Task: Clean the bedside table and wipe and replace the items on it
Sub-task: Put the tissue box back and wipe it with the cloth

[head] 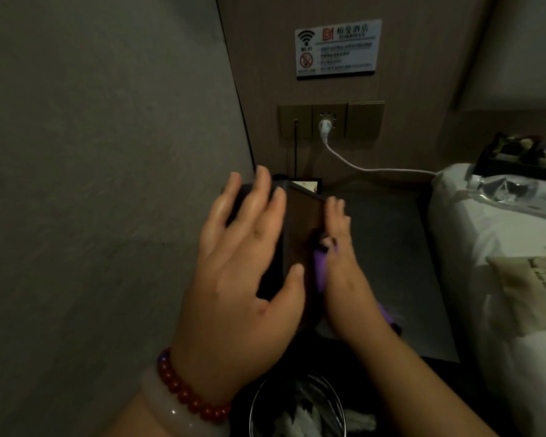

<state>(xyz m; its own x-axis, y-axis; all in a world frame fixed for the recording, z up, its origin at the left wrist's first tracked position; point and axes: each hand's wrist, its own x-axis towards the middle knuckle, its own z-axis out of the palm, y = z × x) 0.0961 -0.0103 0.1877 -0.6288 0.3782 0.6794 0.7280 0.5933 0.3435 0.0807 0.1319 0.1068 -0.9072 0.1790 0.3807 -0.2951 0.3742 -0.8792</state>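
Support comes from the left hand (243,253), fingers splayed behind and thumb clamped in front of the dark rectangular tray with a brown inner face (303,216). It is tilted above the grey tabletop (391,247) at frame centre, so the right hand (341,266), gripping a bunched purple cloth (320,269), can rub its inside.

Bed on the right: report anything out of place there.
A clear water bottle lies on its side on the white bedding, beside a black tray of sachets and a printed pouch. These look like bedside items parked off the bedside table, likely while it is cleaned.
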